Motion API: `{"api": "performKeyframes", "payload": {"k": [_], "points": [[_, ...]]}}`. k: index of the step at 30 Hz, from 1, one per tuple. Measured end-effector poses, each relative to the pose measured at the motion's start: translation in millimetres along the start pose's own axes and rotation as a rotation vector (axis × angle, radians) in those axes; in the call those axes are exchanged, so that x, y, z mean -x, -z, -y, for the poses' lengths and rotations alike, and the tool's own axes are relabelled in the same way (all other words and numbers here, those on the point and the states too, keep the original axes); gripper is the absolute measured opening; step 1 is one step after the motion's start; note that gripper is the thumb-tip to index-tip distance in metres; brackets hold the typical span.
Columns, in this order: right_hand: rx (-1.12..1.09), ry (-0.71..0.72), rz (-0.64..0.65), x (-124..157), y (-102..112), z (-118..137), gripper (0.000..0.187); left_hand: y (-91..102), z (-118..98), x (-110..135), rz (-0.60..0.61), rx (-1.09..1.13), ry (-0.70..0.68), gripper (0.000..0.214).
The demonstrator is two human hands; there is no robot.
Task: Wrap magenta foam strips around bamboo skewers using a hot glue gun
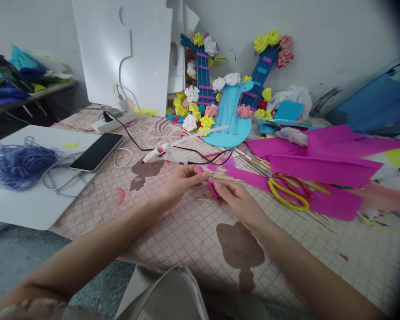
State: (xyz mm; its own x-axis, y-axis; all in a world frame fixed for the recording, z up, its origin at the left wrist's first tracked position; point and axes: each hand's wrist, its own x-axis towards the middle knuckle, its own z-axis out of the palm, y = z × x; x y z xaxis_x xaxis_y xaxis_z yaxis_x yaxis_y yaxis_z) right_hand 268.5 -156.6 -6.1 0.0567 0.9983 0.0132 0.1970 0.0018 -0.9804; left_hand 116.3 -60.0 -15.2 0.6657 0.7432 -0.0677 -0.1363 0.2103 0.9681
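Both hands in close here, over the desk (173, 235) with its pale cross-hatched cover! The left hand (189, 177) has thumb and fingers pinched on the upper part of a narrow magenta strip (212, 188); the right hand (235, 195) has its fingers closed on the lower part. That strip slants between them, just above the desk. Just beyond the left hand lies a white glue gun (153, 154). Over to the right, yellow and red scissor handles (284, 204) rest near flat magenta sheets (323, 168). Behind it all, a turquoise guitar-shaped cutout (231, 118) leans up among crinkled rosettes.
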Motion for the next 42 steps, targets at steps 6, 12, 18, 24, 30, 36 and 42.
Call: {"api": "performKeyframes", "payload": {"k": [6, 12, 18, 24, 30, 36, 42], "points": [[-0.113, -0.048, 0.025, 0.7, -1.0, 1.6, 0.021, -0.9, -2.8, 2.1, 0.131, 0.048, -0.030, 0.022], [-0.212, -0.092, 0.045, 1.8, -2.6, 3.6, 0.020, -5.1, -8.4, 5.3, 0.240, 0.111, -0.002, 0.017], [-0.258, -0.083, 0.069, 2.8, -3.6, 1.5, 0.019, -5.4, -7.2, 6.2, 0.305, 0.161, -0.002, 0.014], [-0.185, -0.038, 0.054, 3.1, -4.0, 0.9, 0.024, -4.0, -5.5, 5.5, 0.324, 0.153, 0.012, 0.016], [0.119, 0.105, -0.067, 1.9, -2.6, 3.3, 0.013, -5.8, -5.0, 4.4, 0.176, 0.101, -0.011, 0.021], [0.112, 0.106, -0.063, 1.7, -3.3, -0.2, 0.017, -8.2, -2.5, 4.7, 0.173, 0.117, 0.005, 0.024], [0.045, 0.078, -0.051, 1.7, -4.2, -3.2, 0.017, -6.3, -2.0, 4.5, 0.154, 0.094, -0.016, 0.026]]}}
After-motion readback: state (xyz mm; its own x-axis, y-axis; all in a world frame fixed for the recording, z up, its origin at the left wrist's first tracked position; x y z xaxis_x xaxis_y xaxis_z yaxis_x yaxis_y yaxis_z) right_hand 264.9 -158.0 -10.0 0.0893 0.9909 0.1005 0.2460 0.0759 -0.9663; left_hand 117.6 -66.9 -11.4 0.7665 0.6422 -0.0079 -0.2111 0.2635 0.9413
